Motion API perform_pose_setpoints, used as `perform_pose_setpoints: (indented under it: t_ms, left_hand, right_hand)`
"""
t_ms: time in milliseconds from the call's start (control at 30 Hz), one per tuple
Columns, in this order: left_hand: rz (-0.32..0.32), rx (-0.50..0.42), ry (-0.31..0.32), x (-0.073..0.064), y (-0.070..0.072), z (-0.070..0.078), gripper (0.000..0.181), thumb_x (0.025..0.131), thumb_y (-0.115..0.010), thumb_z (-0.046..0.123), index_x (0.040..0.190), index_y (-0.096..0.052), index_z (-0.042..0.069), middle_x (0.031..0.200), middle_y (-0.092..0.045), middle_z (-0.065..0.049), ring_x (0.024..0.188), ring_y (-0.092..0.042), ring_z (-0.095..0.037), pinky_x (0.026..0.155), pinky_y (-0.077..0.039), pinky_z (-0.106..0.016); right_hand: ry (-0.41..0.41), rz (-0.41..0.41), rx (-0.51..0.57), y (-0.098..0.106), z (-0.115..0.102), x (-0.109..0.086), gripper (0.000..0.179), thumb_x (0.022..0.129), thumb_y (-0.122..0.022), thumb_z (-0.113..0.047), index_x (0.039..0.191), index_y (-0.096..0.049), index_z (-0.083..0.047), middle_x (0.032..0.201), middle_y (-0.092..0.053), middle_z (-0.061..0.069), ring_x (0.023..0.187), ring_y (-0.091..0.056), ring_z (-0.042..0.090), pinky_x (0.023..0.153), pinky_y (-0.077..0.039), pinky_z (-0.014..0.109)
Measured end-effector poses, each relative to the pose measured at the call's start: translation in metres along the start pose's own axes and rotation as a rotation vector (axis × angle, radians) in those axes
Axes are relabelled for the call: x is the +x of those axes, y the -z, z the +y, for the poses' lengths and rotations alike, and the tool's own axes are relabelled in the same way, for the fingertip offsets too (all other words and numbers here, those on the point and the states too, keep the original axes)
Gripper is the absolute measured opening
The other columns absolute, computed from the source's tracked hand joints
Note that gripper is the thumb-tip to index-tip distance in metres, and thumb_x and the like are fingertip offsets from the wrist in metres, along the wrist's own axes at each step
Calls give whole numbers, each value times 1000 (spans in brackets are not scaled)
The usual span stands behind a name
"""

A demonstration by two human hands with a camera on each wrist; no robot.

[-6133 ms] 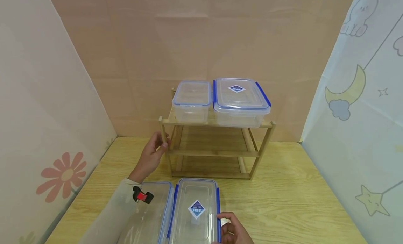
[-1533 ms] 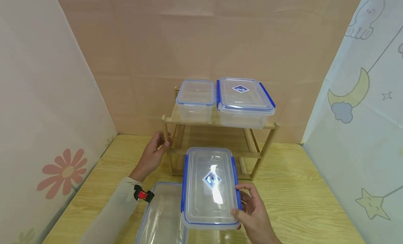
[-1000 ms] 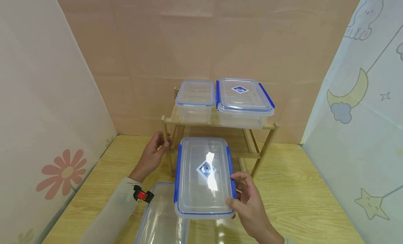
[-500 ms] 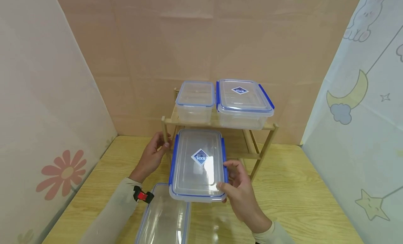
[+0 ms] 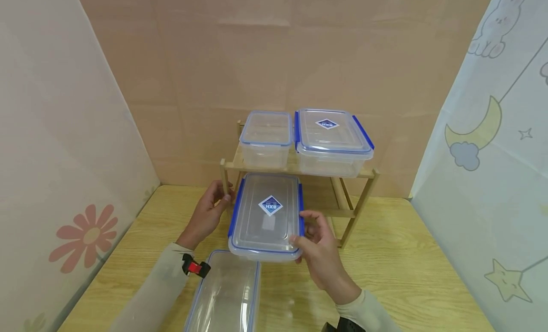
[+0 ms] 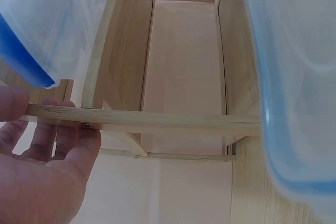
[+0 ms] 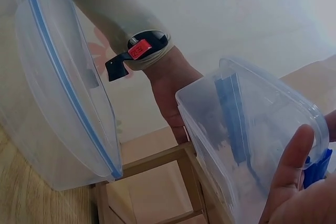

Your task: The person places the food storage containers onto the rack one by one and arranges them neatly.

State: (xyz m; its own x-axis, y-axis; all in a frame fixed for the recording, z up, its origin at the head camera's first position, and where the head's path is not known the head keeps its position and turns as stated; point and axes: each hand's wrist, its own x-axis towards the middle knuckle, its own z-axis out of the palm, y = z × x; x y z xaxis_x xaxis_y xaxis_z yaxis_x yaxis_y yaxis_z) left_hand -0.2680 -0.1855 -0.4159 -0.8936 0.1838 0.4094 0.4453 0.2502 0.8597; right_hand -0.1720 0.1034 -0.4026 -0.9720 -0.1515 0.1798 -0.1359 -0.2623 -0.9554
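Observation:
My right hand (image 5: 318, 251) holds a clear lidded food container (image 5: 265, 232) by its right near side, thumb on the lid and fingers at the blue latch. A BXH sticker marks that lid. Its far end overlaps the middle shelf of the wooden rack (image 5: 363, 201), just under the top front rail, and its near end tilts down towards me. Around the rack's front left post (image 6: 173, 121), my left hand (image 5: 207, 215) keeps a grip; fingers and thumb wrap it in the left wrist view. In the right wrist view the container's side (image 7: 210, 124) faces the camera.
Two more lidded containers stand on the top shelf, a smaller one (image 5: 266, 130) and a wider one (image 5: 334, 137) with blue latches. Another container (image 5: 224, 294) lies on the wooden table (image 5: 398, 265) in front of the rack, below the held one. Fabric walls enclose three sides.
The container lay on the table at first, beside the other one. My right hand has lifted it, then carried it forward and slightly left to the rack. The left hand still grips the post.

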Motion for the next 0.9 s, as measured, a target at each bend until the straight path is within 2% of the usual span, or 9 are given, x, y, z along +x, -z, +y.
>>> perform_pose_setpoints:
  t_ms: [200,300,467,667,767,900]
  left_hand:
    - [0,-1,-18,-1,-1,-1,28,105,-50,26,131,-47,19,118,-60,-8,118,-58,-25,103,-44,-56]
    - [0,-17,-7,-2,-1,-1,28,105,-50,27,131,-48,20,118,-60,-5,121,-57,-24,103,-44,-55]
    - [7,-27,-1,-2,-1,-2,31,105,-50,25,133,-47,13,117,-59,-7,123,-56,-26,105,-41,-58]
    - [0,-26,6,-2,-1,0,35,105,-49,24,136,-45,8,118,-60,-7,124,-56,-26,105,-43,-56]
    - [1,-25,6,-2,-1,1,34,105,-49,25,135,-45,9,119,-60,-6,123,-56,-25,103,-45,-53]
    - [2,-25,19,-2,-1,1,33,106,-48,25,136,-45,12,121,-60,-5,124,-56,-24,103,-46,-53]
  right_hand:
    - [-6,-4,22,1,-1,7,57,89,-65,-2,138,-37,-12,111,-53,13,85,-59,19,54,-51,26]
    - [8,-21,36,1,-2,10,54,92,-66,-7,140,-42,-10,105,-53,9,78,-58,15,54,-52,25]
    - [35,-48,27,0,-3,14,48,94,-66,-11,138,-48,-2,102,-53,5,74,-56,13,55,-52,25]
    - [49,-58,-49,3,-4,21,46,95,-66,-13,138,-50,-6,98,-51,5,73,-55,14,56,-55,28]
    - [60,-74,-106,6,-5,25,51,94,-68,-13,141,-49,-10,104,-52,10,79,-58,16,59,-57,30]
    - [42,-88,-149,9,-4,27,63,89,-73,-10,145,-46,-17,126,-54,16,103,-61,23,73,-59,32]
